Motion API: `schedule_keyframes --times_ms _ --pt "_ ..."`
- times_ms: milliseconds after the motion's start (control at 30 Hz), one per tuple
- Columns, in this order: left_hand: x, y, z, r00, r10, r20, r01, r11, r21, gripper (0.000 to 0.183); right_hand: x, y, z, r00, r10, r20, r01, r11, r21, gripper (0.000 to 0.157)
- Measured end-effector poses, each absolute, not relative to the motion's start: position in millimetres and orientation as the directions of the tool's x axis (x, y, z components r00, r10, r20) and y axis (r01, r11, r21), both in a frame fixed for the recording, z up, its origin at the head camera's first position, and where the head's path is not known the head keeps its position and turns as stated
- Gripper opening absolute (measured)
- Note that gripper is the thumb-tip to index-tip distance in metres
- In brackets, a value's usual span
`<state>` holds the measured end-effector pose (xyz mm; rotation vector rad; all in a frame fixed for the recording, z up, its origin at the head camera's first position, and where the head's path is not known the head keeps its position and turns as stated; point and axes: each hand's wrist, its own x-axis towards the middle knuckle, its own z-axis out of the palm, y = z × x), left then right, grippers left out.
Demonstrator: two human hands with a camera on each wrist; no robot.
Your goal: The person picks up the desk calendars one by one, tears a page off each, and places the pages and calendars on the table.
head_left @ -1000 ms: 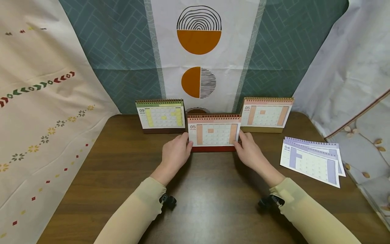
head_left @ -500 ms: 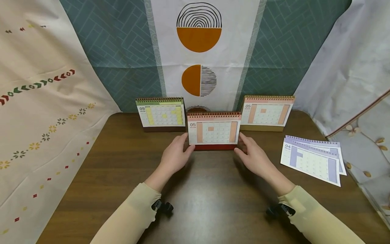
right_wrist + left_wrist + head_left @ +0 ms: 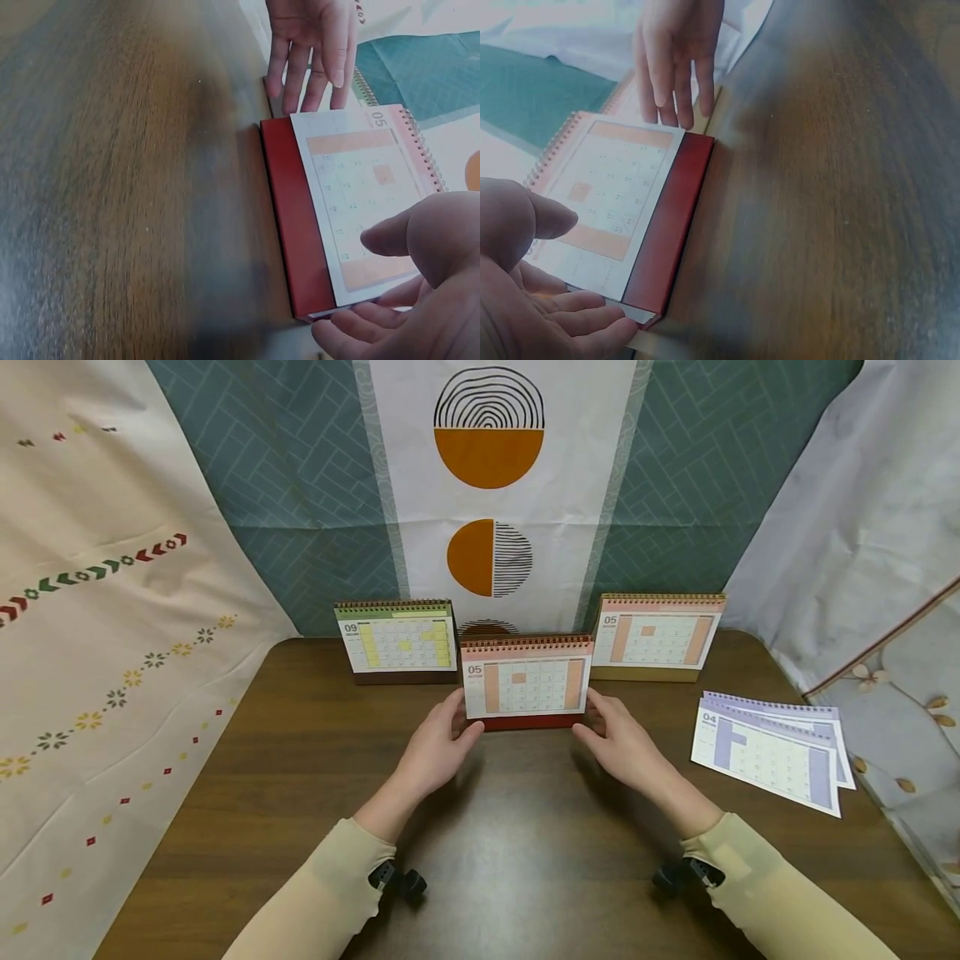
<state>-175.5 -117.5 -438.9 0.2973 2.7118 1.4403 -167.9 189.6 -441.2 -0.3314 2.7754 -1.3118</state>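
A desk calendar [image 3: 534, 685] with a pink 05 page and a red base stands on the table, its spiral binding at the top. My left hand [image 3: 433, 747] is at its left side, fingers relaxed and thumb lifted off the page. On the opposite side my right hand [image 3: 622, 747] lies the same way, fingers loosely extended along the edge. In the left wrist view, fingertips [image 3: 619, 334] are close to the red base's corner; whether they touch I cannot tell. Neither hand grips the calendar.
Behind to the left stands a calendar [image 3: 405, 647] with a green-and-yellow 09 page. Behind to the right is another pink 05 calendar [image 3: 660, 639] on a tan base. Loose purple 04 calendar sheets [image 3: 772, 764] lie overlapped near the table's right edge. Patterned cloth [image 3: 300, 485] hangs behind.
One second ago both hands held the calendar's sides, thumbs against its front. The thumbs have come away and both hands have loosened and drawn slightly outward. The calendar stays in place.
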Motion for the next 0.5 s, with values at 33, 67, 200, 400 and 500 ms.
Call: schedule_keyframes --times_ms 33,67,200,400,500 --pt "-176 -117 -439 -0.980 0.194 0.040 0.142 0.548 0.824 0.066 -168 189 -441 -0.976 -0.213 0.038 -0.163 0.611 -0.775 0.071" --pt "-176 -116 -439 -0.980 0.195 0.042 0.145 0.547 0.825 0.066 -169 189 -442 -0.977 -0.210 0.034 -0.158 0.607 -0.779 0.073" --pt "-179 -112 -439 -0.978 0.202 0.048 0.153 0.547 0.823 0.066 -172 187 -442 -0.981 -0.194 0.016 -0.131 0.599 -0.790 0.076" --pt "-184 -107 -437 -0.981 0.190 0.027 0.138 0.596 0.791 0.073 -178 183 -443 -0.986 -0.165 0.007 -0.106 0.602 -0.792 0.075" --pt "-188 -105 -437 -0.985 0.174 0.012 0.117 0.605 0.788 0.075 -180 182 -441 -0.987 -0.160 0.004 -0.100 0.598 -0.795 0.074"
